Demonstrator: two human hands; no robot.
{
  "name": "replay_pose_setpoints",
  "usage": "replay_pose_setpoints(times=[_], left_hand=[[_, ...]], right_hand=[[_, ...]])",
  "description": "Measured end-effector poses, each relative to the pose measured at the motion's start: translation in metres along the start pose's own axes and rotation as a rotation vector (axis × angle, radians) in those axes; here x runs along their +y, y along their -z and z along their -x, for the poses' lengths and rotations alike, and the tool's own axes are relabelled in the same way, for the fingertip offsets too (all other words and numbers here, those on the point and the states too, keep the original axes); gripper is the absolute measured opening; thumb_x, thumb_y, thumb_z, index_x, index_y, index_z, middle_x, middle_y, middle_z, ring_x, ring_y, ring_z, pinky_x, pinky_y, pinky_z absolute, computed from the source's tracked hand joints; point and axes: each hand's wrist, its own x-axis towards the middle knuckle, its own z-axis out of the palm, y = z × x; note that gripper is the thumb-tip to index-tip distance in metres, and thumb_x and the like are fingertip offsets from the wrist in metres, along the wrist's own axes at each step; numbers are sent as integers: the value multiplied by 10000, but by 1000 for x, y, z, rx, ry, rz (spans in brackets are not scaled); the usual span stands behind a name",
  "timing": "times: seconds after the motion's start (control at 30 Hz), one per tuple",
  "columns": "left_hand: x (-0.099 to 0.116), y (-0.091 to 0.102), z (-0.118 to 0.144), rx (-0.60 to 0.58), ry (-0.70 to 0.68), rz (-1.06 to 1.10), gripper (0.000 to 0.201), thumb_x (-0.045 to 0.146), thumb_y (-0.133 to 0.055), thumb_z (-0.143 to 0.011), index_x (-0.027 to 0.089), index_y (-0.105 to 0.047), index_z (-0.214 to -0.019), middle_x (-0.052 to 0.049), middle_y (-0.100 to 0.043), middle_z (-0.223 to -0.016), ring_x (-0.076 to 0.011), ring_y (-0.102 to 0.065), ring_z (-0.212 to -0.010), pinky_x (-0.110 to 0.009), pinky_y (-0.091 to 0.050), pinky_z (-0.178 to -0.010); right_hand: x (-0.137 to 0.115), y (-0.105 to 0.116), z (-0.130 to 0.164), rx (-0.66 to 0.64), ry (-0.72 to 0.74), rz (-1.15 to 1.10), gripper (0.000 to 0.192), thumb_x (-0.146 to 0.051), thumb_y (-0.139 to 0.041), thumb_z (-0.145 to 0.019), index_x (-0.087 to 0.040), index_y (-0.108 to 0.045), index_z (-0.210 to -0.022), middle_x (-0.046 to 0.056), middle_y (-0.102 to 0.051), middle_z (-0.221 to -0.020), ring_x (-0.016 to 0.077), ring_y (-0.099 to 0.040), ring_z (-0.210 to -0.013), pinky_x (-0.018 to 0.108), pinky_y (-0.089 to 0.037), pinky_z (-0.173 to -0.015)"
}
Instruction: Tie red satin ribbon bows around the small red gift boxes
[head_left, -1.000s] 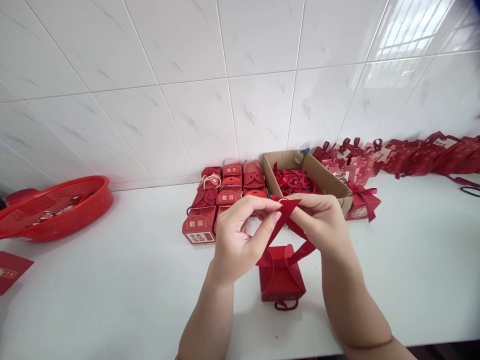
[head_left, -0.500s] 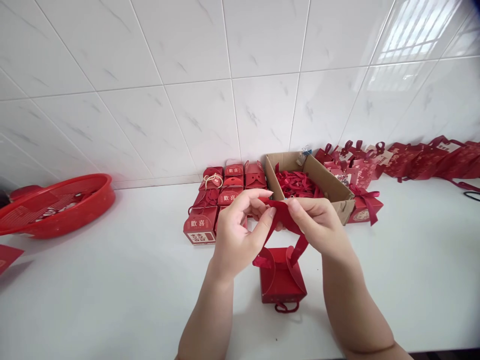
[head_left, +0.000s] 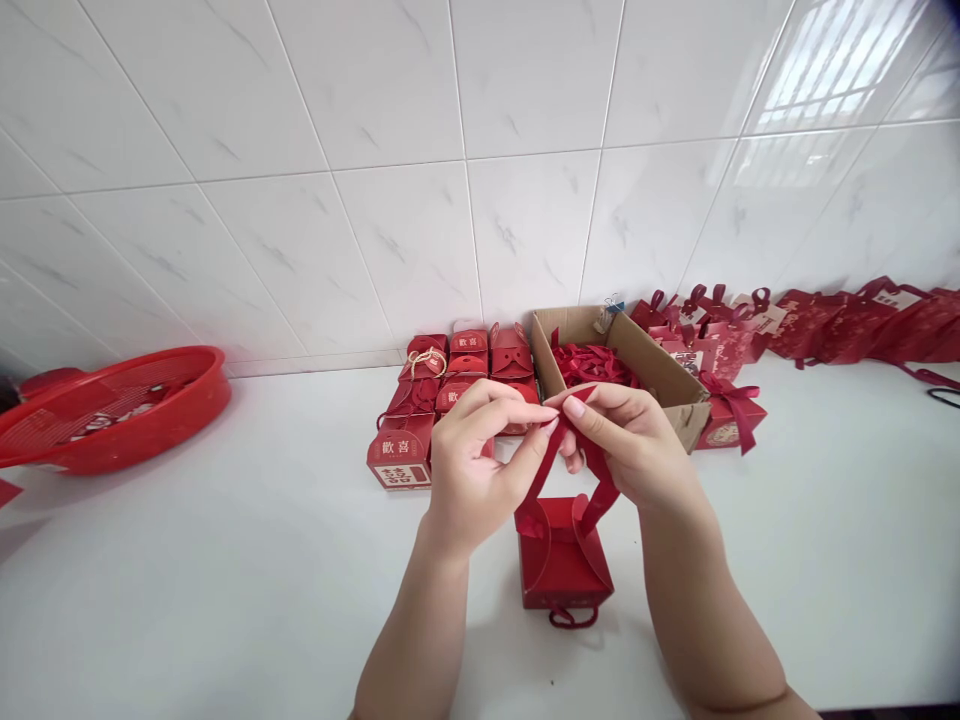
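Note:
A red ribbon (head_left: 602, 490) rises in two strands from a small red gift box (head_left: 564, 570) on the white table. Above the box, my left hand (head_left: 484, 460) pinches the ribbon between thumb and forefinger. Close beside it, my right hand (head_left: 634, 440) grips the ribbon too, thumb on top, with a short end poking up between the hands. The box's curved flaps are folded in at the top, and a dark red cord loop (head_left: 574, 620) lies at its near side. Fingers partly hide where the strands meet.
Several red boxes (head_left: 401, 450) stand grouped behind my left hand. A cardboard box (head_left: 660, 365) of red ribbons is against the tiled wall. To its right are a bow-tied box (head_left: 729, 420) and a row of red bags (head_left: 832, 325). A red plastic basket (head_left: 214, 400) sits far left.
My fingertips have come closer together. The ribbon, spread wide between them before, is now narrowed and bunched at the pinch, with an end pointing up. The gift box has stayed put.

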Motion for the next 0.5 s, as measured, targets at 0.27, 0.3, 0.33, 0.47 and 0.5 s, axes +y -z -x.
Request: replay_pose_setpoints(times=[0.27, 0.3, 0.33, 0.47, 0.5], left_hand=[[10, 7, -4, -401, 511, 292, 120, 256, -587, -871, 189, -625, -963, -34, -680, -861, -163, -648, -839, -295, -532, -768], [10, 9, -5, -453, 542, 285, 143, 280, -571, -881, 183, -645, -954, -48, -685, -893, -176, -643, -878, -305, -525, -796], [8, 10, -5, -476, 560, 274, 171, 300, -551, -890, 178, -662, -934, -56, -686, -910, -185, -636, -895, -314, -518, -808], [-3, 12, -6, -472, 613, 232, 249, 351, -524, -891, 172, -655, -778, -43, -648, -765, -167, -598, -750, -290, -492, -666], [-5, 12, -7, -471, 626, 224, 271, 357, -525, -887, 171, -635, -723, -33, -626, -714, -152, -575, -691, -276, -471, -618]], right_hand=[[6, 5, -8, -4, 79, -48, 114, -266, -645, -853, -203, -736, -882, 2, -650, -652, 77, -584, -577, 198, -514, -571], [5, 7, -8, -3, 90, -32, 116, -269, -644, -853, -207, -737, -881, 4, -649, -659, 81, -584, -588, 200, -512, -573], [4, 9, -7, -12, 98, -9, 118, -274, -644, -852, -208, -738, -881, 7, -647, -663, 86, -584, -596, 206, -511, -573], [-5, 21, -2, -130, 121, 206, 116, -275, -651, -839, -203, -741, -849, 22, -634, -698, 114, -584, -639, 243, -509, -587], [-8, 23, -1, -164, 130, 293, 114, -272, -652, -836, -202, -742, -840, 27, -632, -708, 120, -578, -651, 247, -502, -586]])
